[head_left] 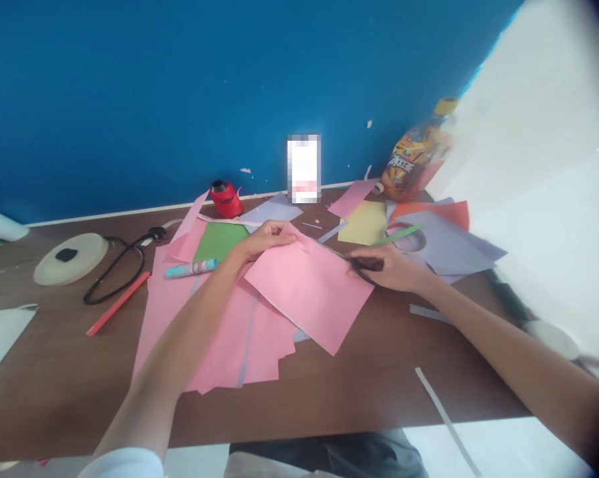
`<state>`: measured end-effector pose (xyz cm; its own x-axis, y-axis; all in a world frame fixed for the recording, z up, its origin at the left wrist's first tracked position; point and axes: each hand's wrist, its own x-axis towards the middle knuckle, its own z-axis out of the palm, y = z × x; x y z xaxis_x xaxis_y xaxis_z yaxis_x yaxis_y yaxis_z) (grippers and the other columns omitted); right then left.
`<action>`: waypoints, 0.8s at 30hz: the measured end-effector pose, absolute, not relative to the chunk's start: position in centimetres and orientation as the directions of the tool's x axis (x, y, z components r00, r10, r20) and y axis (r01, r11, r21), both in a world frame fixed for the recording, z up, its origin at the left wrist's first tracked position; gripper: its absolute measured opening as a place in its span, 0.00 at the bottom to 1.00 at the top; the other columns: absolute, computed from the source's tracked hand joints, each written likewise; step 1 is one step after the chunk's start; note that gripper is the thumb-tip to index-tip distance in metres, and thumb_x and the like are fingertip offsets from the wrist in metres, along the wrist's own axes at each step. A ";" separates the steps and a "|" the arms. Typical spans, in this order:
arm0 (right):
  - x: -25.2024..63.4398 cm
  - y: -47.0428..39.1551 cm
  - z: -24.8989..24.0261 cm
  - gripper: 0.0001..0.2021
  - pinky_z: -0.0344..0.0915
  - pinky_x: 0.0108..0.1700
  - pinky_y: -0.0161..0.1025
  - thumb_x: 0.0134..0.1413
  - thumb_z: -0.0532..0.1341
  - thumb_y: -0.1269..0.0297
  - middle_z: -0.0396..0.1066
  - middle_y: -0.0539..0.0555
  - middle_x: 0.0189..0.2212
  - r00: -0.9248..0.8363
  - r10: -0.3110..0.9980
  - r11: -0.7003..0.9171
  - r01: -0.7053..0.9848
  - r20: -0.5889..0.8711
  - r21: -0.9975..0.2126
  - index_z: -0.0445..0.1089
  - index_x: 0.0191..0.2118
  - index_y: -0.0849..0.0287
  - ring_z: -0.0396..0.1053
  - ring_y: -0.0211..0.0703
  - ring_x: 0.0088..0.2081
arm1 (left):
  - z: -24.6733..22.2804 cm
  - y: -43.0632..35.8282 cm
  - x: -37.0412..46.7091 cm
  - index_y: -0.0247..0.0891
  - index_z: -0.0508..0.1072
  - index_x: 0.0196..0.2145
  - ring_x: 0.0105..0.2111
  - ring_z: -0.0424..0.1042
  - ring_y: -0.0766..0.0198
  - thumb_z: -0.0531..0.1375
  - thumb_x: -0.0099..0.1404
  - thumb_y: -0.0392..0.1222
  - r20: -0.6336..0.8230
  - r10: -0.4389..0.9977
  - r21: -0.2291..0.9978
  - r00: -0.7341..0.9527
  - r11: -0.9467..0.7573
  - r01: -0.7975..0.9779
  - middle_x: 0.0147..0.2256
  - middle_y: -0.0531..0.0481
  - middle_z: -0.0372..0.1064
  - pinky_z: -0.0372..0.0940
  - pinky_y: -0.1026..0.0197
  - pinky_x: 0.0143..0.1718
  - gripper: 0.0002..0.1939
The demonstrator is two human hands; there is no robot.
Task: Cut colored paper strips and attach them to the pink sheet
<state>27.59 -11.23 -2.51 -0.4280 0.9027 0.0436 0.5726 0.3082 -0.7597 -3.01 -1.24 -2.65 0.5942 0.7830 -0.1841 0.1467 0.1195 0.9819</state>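
Pink paper sheet [309, 289] at table [389, 372] centre atop more pink sheets, left hand [264, 240] pinching its top corner at 11 o'clock, forearm stretched forward, right hand [392, 267] at 3 o'clock closed around dark scissors [360, 264] meeting the sheet's edge, glue stick [190, 269] at 9 o'clock

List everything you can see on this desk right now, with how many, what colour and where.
pink sheet: one, pink, held at table centre
paper pile: several, mostly pink, under that sheet
green sheet: one, green, behind the pile
glue stick: one, teal, on the pile's left
scissors: one, dark, at the sheet's right edge
red tape roll: one, by the blue wall
bottle: one, orange label, back right
black cable: one, left
table: one, brown
left hand: grips the sheet's top edge
right hand: holds the scissors
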 end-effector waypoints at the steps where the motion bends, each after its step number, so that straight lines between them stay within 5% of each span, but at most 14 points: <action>1: 27.6 -11.2 -2.4 0.19 0.68 0.34 0.39 0.51 0.63 0.54 0.77 0.54 0.33 -0.433 0.900 0.306 0.559 0.044 -0.771 0.76 0.47 0.57 0.72 0.45 0.32 | -2.7 -1.2 -3.0 0.34 0.77 0.36 0.31 0.73 0.64 0.70 0.50 0.49 -0.190 0.788 0.981 0.586 0.135 0.137 0.31 0.48 0.75 0.66 0.64 0.33 0.19; 4: 28.0 -10.9 -2.2 0.19 0.69 0.37 0.40 0.52 0.63 0.55 0.77 0.56 0.38 -0.448 0.893 0.307 0.521 0.051 -0.797 0.75 0.47 0.58 0.73 0.46 0.36 | -2.8 -1.3 -3.0 0.35 0.76 0.36 0.31 0.74 0.64 0.71 0.49 0.48 -0.201 0.798 0.979 0.568 0.183 0.091 0.32 0.49 0.75 0.67 0.63 0.34 0.19; 12: 28.8 -10.5 -2.3 0.19 0.61 0.26 0.37 0.48 0.65 0.50 0.71 0.52 0.24 -0.467 0.884 0.257 0.503 -0.009 -0.825 0.77 0.40 0.60 0.66 0.41 0.26 | -2.7 -1.4 -2.9 0.35 0.74 0.36 0.31 0.74 0.65 0.71 0.48 0.46 -0.196 0.815 0.979 0.545 0.196 0.059 0.32 0.50 0.74 0.67 0.64 0.34 0.19; 24: 28.7 -10.6 -2.6 0.22 0.70 0.34 0.41 0.49 0.65 0.48 0.78 0.56 0.36 -0.479 0.877 0.214 0.446 -0.030 -0.869 0.78 0.45 0.58 0.73 0.49 0.34 | -2.7 -1.2 -2.9 0.36 0.75 0.37 0.31 0.75 0.63 0.70 0.51 0.48 -0.171 0.823 0.985 0.542 0.141 0.096 0.32 0.49 0.75 0.68 0.62 0.34 0.19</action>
<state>28.67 -10.64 -2.58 -0.4793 0.8771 -0.0302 0.4458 0.2136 -0.8693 -2.90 -1.20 -2.69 0.5424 0.8226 -0.1707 0.0961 0.1411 0.9853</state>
